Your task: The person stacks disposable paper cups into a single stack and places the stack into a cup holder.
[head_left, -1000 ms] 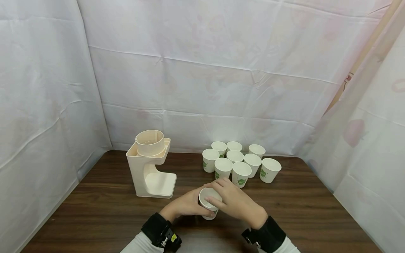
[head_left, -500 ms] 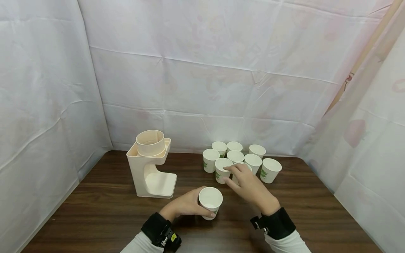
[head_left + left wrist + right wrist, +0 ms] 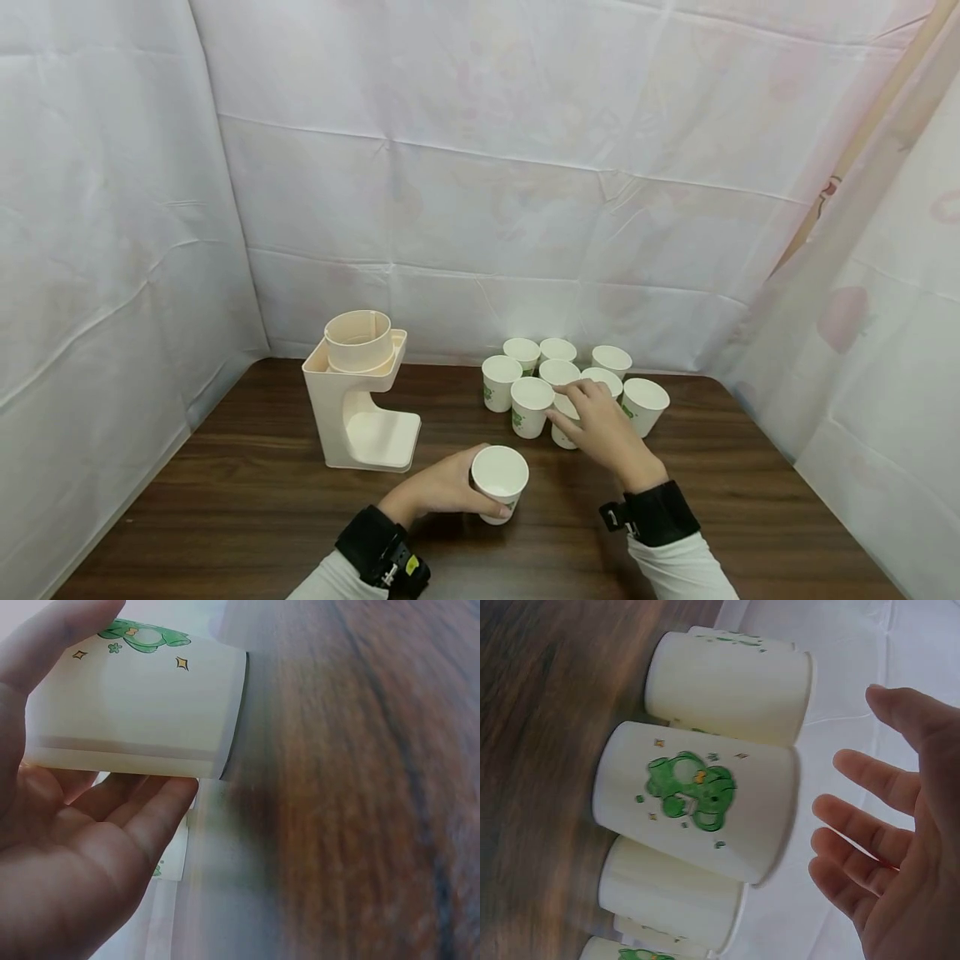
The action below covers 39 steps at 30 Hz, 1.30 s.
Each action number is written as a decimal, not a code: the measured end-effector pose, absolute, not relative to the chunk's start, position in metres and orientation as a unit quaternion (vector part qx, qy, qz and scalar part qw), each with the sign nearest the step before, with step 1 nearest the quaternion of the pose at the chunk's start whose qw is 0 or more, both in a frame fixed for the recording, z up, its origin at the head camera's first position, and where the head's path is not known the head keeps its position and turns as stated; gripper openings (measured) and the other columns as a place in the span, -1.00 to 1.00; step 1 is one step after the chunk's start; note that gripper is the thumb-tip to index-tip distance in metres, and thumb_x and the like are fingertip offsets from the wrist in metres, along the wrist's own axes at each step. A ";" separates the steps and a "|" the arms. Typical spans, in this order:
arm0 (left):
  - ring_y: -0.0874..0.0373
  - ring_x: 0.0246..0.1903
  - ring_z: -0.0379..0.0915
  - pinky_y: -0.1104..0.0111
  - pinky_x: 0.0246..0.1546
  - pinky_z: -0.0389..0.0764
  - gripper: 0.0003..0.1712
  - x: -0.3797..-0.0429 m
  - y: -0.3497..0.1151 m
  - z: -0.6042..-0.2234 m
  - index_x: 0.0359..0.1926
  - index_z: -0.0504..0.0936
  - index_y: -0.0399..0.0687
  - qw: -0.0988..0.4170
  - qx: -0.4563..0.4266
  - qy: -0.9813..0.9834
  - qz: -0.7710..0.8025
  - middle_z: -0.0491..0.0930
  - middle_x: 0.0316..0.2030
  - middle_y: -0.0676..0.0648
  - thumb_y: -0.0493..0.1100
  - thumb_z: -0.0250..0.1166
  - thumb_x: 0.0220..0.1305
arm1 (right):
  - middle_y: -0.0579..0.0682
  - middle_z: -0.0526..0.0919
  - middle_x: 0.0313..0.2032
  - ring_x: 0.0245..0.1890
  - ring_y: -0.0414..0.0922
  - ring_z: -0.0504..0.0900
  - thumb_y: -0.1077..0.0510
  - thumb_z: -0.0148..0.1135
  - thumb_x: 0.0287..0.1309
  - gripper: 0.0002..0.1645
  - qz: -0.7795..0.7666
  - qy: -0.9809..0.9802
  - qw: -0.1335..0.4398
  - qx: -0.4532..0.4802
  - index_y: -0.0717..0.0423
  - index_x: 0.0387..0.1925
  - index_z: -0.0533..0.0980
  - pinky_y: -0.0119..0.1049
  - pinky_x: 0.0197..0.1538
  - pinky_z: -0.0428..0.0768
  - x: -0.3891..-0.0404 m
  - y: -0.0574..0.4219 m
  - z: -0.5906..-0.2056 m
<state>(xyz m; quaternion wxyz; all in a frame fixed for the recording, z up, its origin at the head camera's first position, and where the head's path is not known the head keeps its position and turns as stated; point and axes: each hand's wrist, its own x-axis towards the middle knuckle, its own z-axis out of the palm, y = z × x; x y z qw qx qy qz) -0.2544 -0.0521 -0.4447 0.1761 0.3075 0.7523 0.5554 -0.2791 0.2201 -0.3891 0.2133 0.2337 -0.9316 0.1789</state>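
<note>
Near the front of the table, my left hand point(image 3: 444, 486) holds a white paper cup point(image 3: 501, 475) upright, thumb and fingers around its sides. The left wrist view shows this cup point(image 3: 142, 705) close up, with green printing and small stars. My right hand point(image 3: 606, 433) hovers over a front cup point(image 3: 565, 435) of the group farther back, partly hiding it. In the right wrist view, a cup with a green bear print point(image 3: 697, 799) stands just short of my right fingers point(image 3: 866, 817), which are spread and apart from its rim.
Several more white paper cups point(image 3: 501, 385) stand close together toward the back of the dark wooden table point(image 3: 247, 500). A cream-coloured stand point(image 3: 322, 417) with a round ring point(image 3: 358, 354) on top is at the left. White curtains enclose the back and sides.
My right hand has left the cup in my left hand and moved back and right to the cup group. The left hand stays in place with its cup.
</note>
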 end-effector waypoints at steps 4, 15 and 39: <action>0.18 0.00 0.52 0.28 0.06 0.47 -0.24 -0.255 -0.052 -0.445 0.21 0.47 -0.04 0.173 0.311 0.753 0.553 0.61 -0.04 0.07 -0.20 0.60 -0.03 | 0.18 0.53 0.04 0.13 0.20 0.43 -0.03 0.33 0.32 -0.48 0.173 -0.936 0.215 0.218 0.17 0.18 0.56 0.11 0.11 0.46 -0.283 0.222 -0.395; 0.19 0.00 0.52 0.29 0.06 0.47 -0.25 -0.256 -0.054 -0.445 0.20 0.48 -0.02 0.175 0.311 0.756 0.549 0.61 -0.04 0.07 -0.20 0.60 -0.03 | 0.30 0.52 0.11 0.15 0.27 0.42 -0.05 0.28 0.36 -0.51 0.149 -0.940 0.237 0.197 0.09 0.20 0.58 0.18 0.13 0.43 -0.293 0.222 -0.409; 0.18 0.01 0.52 0.29 0.07 0.48 -0.24 -0.256 -0.055 -0.446 0.22 0.47 -0.02 0.175 0.315 0.755 0.547 0.60 -0.03 0.08 -0.17 0.59 -0.02 | 0.22 0.63 0.04 0.13 0.25 0.46 0.00 0.29 0.34 -0.57 0.135 -0.948 0.215 0.190 0.09 0.16 0.60 0.18 0.17 0.38 -0.289 0.221 -0.405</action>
